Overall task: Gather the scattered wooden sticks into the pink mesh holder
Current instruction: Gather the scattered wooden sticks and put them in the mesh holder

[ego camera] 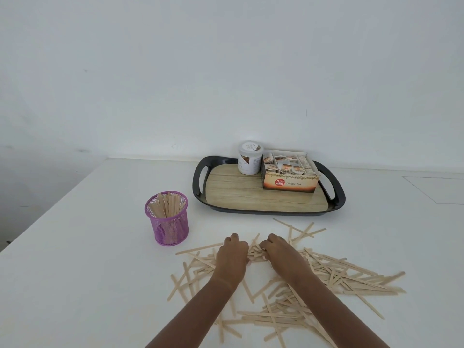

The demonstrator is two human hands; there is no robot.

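Many thin wooden sticks [346,275] lie scattered in a loose heap across the white table [88,259] in front of me. The pink mesh holder [167,224] stands upright to the left of the heap, with several sticks standing inside it. My left hand [232,254] and my right hand [281,252] rest knuckles-up on the far middle of the heap, close together. Their fingers curl down around a small bunch of sticks [254,252] held between them. The fingertips are hidden under the hands.
A black-rimmed tray [334,194] with a wood-pattern floor sits behind the heap, carrying a white jar [249,158] and an open ginger tea box [288,177]. A white wall rises behind the table. The table's left edge runs diagonally past the holder.
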